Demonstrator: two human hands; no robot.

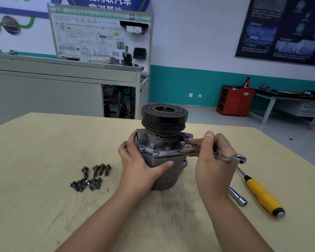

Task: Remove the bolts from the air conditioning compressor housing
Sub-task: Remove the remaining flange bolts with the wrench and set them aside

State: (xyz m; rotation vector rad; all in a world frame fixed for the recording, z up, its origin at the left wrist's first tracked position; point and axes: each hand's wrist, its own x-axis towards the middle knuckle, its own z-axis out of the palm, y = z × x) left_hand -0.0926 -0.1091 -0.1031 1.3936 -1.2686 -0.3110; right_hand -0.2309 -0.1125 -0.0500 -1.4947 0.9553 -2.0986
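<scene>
The right hand (213, 160) pinches the wrench (231, 158), its ring on a bolt (185, 144) at the right edge of the compressor (162, 142), which the left hand (138, 164) hugs on the table (44, 160), and the ring could slip off if it tilts.

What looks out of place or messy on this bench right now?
Nothing looks damaged or spilled. The removed bolts lie loose in a scattered heap left of the compressor, and dark grime smudges the table near its base.
</scene>
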